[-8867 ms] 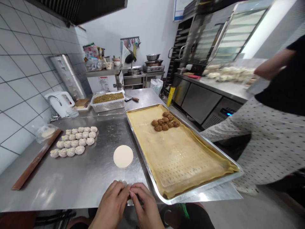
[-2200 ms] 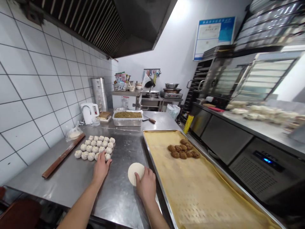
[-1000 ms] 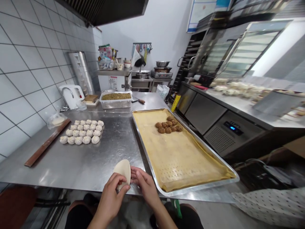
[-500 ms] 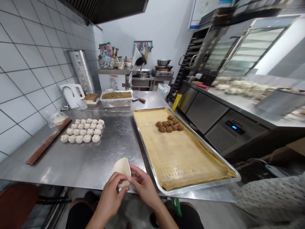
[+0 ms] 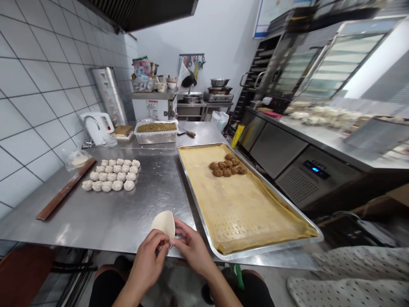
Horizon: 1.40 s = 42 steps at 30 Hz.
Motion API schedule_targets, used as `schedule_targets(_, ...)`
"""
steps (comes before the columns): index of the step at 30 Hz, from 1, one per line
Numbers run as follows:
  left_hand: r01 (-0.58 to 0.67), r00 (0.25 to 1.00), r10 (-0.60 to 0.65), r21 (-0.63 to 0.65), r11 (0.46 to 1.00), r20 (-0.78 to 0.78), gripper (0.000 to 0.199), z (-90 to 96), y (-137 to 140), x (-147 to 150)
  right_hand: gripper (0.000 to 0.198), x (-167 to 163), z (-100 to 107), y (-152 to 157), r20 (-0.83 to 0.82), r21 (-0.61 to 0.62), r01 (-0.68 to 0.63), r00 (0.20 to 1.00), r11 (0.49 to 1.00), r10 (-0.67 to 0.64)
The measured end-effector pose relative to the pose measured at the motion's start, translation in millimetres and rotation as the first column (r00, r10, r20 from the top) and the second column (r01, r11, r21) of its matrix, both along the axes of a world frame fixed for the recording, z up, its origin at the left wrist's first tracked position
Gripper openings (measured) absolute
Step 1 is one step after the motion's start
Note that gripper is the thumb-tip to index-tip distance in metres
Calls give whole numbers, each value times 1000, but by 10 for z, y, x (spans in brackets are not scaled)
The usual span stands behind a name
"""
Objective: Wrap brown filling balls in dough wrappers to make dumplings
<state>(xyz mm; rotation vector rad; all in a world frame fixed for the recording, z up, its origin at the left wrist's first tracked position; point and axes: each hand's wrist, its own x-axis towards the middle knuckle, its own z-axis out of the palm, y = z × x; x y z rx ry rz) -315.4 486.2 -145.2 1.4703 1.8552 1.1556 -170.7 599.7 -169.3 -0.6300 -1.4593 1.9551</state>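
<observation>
A pale round dough wrapper (image 5: 164, 222) is held up just above the front edge of the steel table. My left hand (image 5: 151, 251) pinches its near edge between thumb and fingers. Close beside it, my right hand (image 5: 189, 245) grips the right side of the same wrapper, thumb in front and fingers behind. The two thumbs almost meet at the lower rim. What lies inside the wrapper, if anything, is hidden by the fingers. To the right of my hands is a large metal tray (image 5: 191, 187) lined with yellowish cloth, with several brown filling balls (image 5: 226, 165) towards its far end.
Rows of pleated white buns (image 5: 111, 175) stand left of centre, with a long wooden strip (image 5: 67, 189) beside them. Behind are a tub of chopped filling (image 5: 156, 132), a wood-handled tool (image 5: 190, 133) and a white kettle (image 5: 98, 128). Spotted fabric (image 5: 358, 277) shows at lower right.
My left thumb has moved in towards the right one, and the near rim of the wrapper is now pinched together. The spotted fabric at lower right has shifted.
</observation>
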Motion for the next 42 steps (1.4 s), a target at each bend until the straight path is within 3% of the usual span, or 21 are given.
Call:
schedule_targets(9,16,997,-11,62,998,-74,21,-78,-27,42,82,-38,-23,-20,64,-1,64,996,998,-64)
schedule_targets(18,-88,984,90,15,996,-152,20,-79,51,-57,72,-36,-49,-32,76,91,59,995,994,-66)
schedule_targets(21,-109,985,112,25,994,-135,24,-104,70,-49,66,-35,-40,-37,64,91,79,994,993,-85)
schedule_targets(27,-7,994,6,-2,1000,-105,31,-66,141,-27,54,-36,-37,-54,-8,10,76,997,997,-76)
schedule_targets(33,-134,990,135,21,991,-52,32,-9,189,-120,62,-39,-107,-43,-47,-57,103,993,993,-106)
schedule_targets(35,-121,992,121,3,993,-26,26,1,212,-99,60,-35,-110,-41,-47,-46,98,994,994,-101)
schedule_targets(42,-177,982,179,-40,983,53,33,-11,269,-204,44,39,-102,-4,-35,27,116,993,993,-115)
